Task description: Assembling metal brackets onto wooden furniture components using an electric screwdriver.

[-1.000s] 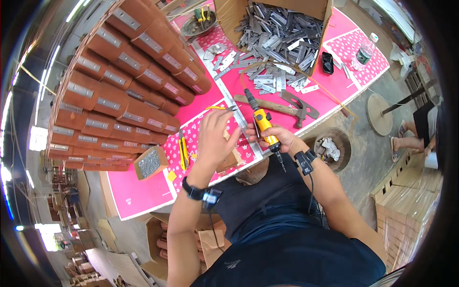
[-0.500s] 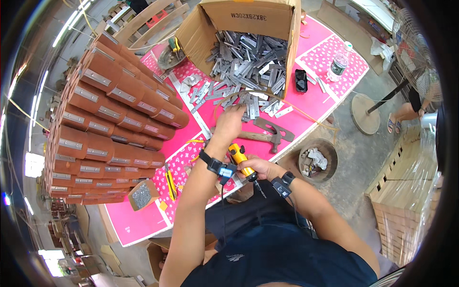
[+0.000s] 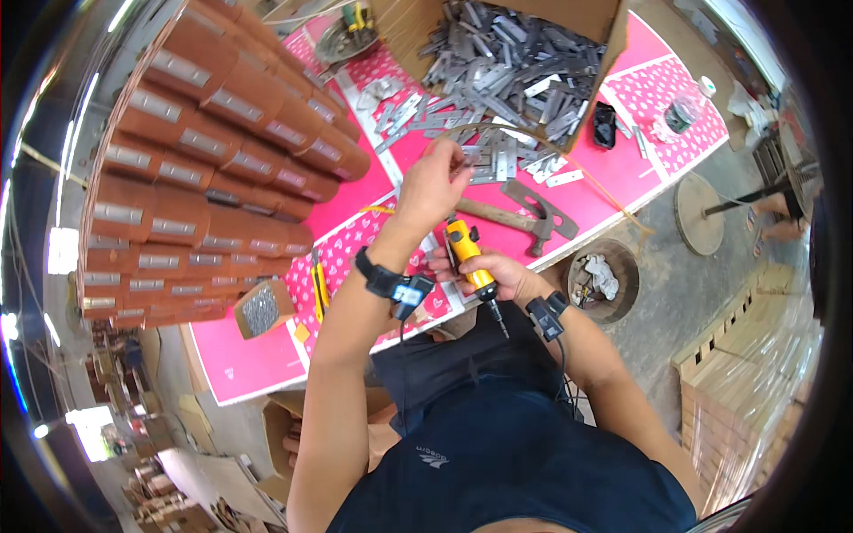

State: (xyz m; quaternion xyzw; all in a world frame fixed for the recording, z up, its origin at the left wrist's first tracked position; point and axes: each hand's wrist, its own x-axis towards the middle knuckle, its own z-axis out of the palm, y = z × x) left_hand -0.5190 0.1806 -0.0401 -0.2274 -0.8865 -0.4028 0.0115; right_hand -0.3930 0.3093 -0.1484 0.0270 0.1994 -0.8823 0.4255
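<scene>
Left hand [image 3: 433,182]: stretched forward over the tabletop [image 3: 355,213], fingers curled at the loose metal plates [image 3: 498,160]; whether a plate is pinched cannot be told, the fingertips hide it.
Right hand [image 3: 498,271]: wrapped around one orange and yellow electric screwdriver [image 3: 468,258], held near the body at the tabletop's near edge, bit pointing down toward the torso.
Screwdriver look: stubby barrel, orange upper body, yellow grip, thin dark bit; the hand covers part of the grip.
Hammer [image 3: 515,216]: one, wooden handle, flat on the pink cover just beyond the right hand.
Cardboard box [image 3: 591,89]: one, open, full of grey plates, too many to count; its top is cut off.
Brown boxes [image 3: 204,151]: stacked on the left, each with a metal plate.
</scene>
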